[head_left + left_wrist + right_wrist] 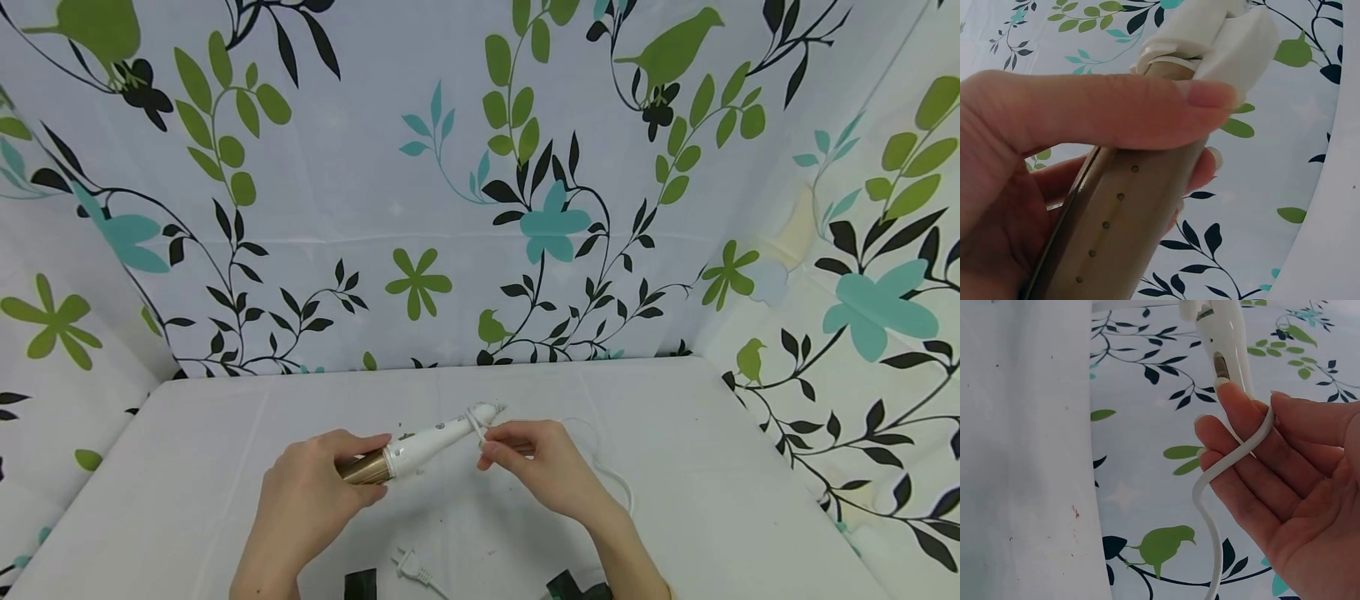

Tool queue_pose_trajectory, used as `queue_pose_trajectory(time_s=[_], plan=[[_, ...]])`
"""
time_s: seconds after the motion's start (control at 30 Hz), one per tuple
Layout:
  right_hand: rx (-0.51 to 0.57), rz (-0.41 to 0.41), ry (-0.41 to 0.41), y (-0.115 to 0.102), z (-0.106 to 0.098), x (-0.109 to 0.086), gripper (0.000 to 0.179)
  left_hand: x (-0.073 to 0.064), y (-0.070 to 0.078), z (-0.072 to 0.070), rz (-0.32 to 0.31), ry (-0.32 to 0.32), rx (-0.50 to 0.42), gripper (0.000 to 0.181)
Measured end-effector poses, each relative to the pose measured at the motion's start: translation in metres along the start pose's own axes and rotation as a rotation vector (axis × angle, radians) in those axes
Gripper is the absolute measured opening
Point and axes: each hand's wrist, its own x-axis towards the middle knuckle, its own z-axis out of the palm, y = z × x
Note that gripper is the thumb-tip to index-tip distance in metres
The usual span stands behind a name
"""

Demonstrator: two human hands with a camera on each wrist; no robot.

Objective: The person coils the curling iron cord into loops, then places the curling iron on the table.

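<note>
So your hair iron [423, 446] is in front of you over the middle of the desk [225, 467], and it looks lifted off the surface. Its long axis runs on a slant: gold end [367, 469] toward you and to your left, white end [487, 412] away from you and to your right.

The relation I'd watch is the white end versus your right hand [540, 462]. That's the nearer hand, just beside the tip, on its right and a bit toward you. The cord [1235, 454] sits right there too: one strand lies across the iron near the white end and leads to your right fingers. Whether it goes all the way round, I can't tell.

Your right thumb and index finger pinch the cord, and it crosses the other fingers before dropping away below. Your left hand [318, 479] has the gold end, thumb over one side and fingers behind, so I'd guess the iron is pretty steady on that side.

Further out, more cord lies on the desk past your right forearm, the plug [411, 567] is down near you between your arms, and leafy cloth [337, 208] hangs behind it all.
</note>
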Motion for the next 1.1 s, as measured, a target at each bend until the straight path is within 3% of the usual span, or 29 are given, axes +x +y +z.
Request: queue_pose_trajectory(time_s=[0.53,0.87,1.1], plan=[[0.012,-0.047,-0.004,0.002,0.0,0.001,0.023,-0.004,0.005,0.001,0.082,0.195,-0.097,0.051],[-0.013,-0.087,-0.063,0.007,0.0,0.003,0.024,-0.005,0.007,0.0,0.114,0.22,-0.137,0.053],[-0.115,-0.159,0.019,0.013,0.001,0.006,0.02,-0.005,0.006,0.0,0.139,0.232,-0.158,0.052]])
